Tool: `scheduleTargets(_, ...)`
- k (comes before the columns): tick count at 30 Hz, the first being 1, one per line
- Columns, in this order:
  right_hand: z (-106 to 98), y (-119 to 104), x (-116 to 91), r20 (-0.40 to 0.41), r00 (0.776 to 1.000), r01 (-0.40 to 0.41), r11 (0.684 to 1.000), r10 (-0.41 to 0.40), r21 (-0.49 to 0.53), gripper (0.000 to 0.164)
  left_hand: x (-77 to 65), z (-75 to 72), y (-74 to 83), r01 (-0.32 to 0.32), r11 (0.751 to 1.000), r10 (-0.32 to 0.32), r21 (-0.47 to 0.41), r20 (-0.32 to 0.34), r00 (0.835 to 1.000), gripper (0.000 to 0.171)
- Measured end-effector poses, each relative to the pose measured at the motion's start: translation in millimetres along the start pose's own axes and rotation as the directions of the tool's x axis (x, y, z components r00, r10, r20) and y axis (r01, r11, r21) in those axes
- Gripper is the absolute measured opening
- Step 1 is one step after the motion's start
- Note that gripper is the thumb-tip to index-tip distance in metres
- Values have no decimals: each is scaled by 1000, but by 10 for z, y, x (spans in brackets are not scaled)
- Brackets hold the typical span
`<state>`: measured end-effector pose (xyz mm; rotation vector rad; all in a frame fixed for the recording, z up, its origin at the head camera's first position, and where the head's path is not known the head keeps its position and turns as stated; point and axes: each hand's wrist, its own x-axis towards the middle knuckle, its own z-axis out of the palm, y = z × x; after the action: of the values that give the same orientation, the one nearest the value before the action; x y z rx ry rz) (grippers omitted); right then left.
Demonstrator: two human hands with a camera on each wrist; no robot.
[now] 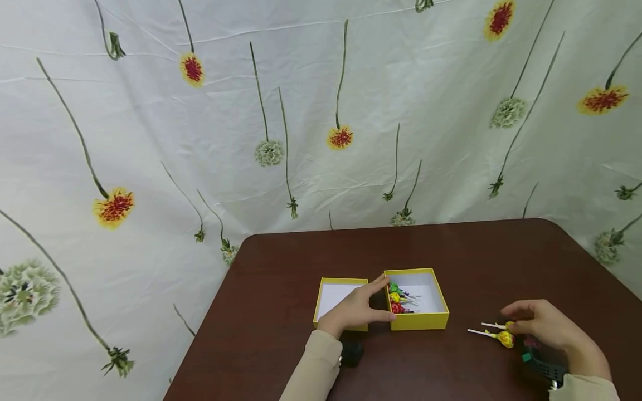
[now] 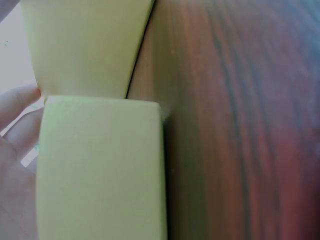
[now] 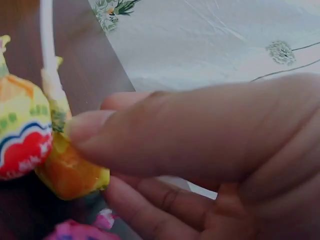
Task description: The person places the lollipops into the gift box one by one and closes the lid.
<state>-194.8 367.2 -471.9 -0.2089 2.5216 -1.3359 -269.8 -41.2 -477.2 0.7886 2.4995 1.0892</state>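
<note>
A yellow box [image 1: 419, 321] with a white inside holds several lollipops [image 1: 398, 299] in green, yellow and red wrappers along its left side. My left hand [image 1: 353, 308] is spread at that side, fingertips by the left rim and thumb at the front left corner. Below the hand lies a shallow yellow tray [image 1: 322, 301], partly covered. Yellow side walls [image 2: 100, 165] fill much of the left wrist view. My right hand [image 1: 554, 328] pinches a yellow lollipop [image 3: 75, 172] between thumb and fingers. A second yellow lollipop [image 1: 505, 338] lies beside it, with a pink-wrapped one [image 3: 80, 231] near the fingers.
Both boxes stand on a dark brown table [image 1: 281, 262] with rounded far corners. A flower-patterned white cloth [image 1: 311, 184] hangs behind it. Dark wrist devices show at the left wrist [image 1: 352, 353] and right wrist [image 1: 546, 367].
</note>
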Motion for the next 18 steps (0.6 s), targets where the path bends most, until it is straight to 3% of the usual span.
scheduleTargets(5, 1, 13, 10, 23, 999, -44, 999, 44, -16, 34, 16, 2, -19, -6, 1000, 6, 9, 3, 1000, 87)
scheduleTargets(18, -12, 80, 5, 19, 1000, -15, 1000, 15, -14, 29, 25, 4, -12, -4, 1000, 4, -4, 4, 1000, 89)
